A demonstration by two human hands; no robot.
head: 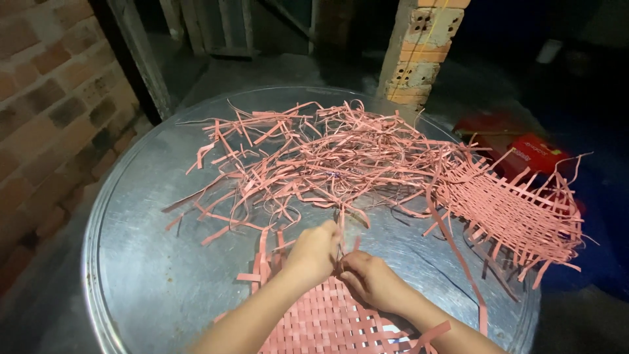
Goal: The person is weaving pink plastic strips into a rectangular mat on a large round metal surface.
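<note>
A woven mat of pink strips (321, 321) lies at the near edge of a round metal tray (151, 262). My left hand (316, 250) pinches a thin pink strip (341, 226) at the mat's far edge. My right hand (370, 278) rests on the mat beside it, fingers closed on the same strip end. A loose pile of pink strips (327, 160) spreads across the tray beyond my hands.
A second woven pink mat (511, 213) lies at the tray's right rim, hanging over it. A brick wall (46, 118) stands on the left, a brick pillar (422, 52) behind the tray. A red box (534, 154) sits in the dark at right.
</note>
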